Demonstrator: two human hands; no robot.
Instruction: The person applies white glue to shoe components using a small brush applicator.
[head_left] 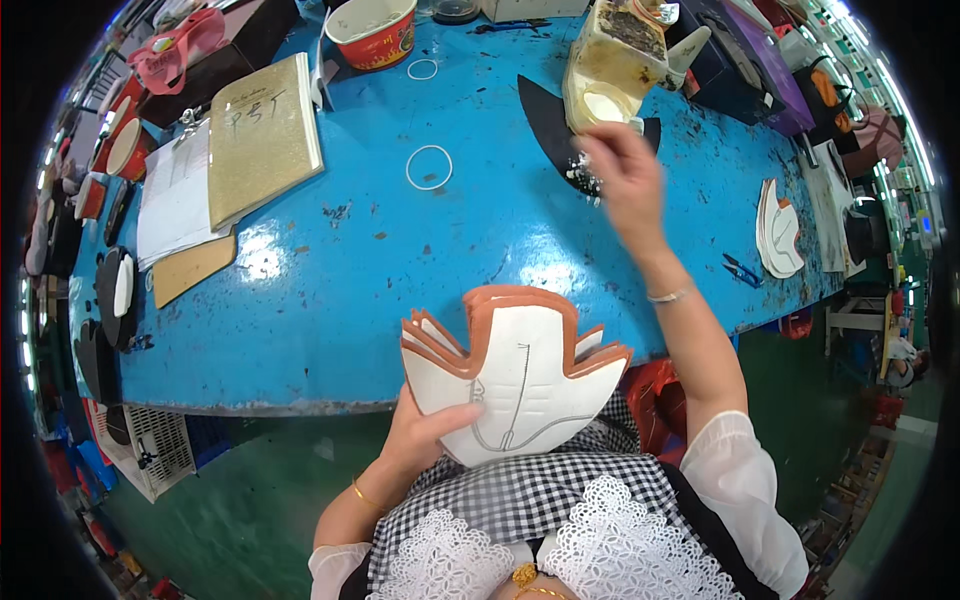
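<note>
My left hand (425,430) grips a stack of cut shoe-upper pieces (535,385) at its lower left, thumb on top. The pieces are white with reddish-brown edges, and the top one carries stitched lines. They stand at the table's near edge, against my checked apron (480,500). My right hand (632,185) is raised over the table, slightly blurred, its fingers pinched together. What they hold, if anything, I cannot make out. Just beyond them is a stained, pale plastic container (615,75) with white stuff in its opening. Below lies a black curved piece (545,125) spotted with white bits.
The blue table (370,270) bears a gold notebook (265,140), papers (178,190) and a red paper bowl (372,38). Two white rings (429,168) lie mid-table. At right are small snips (742,270) and another stack of white pieces (778,235). A white crate (150,450) stands below, left.
</note>
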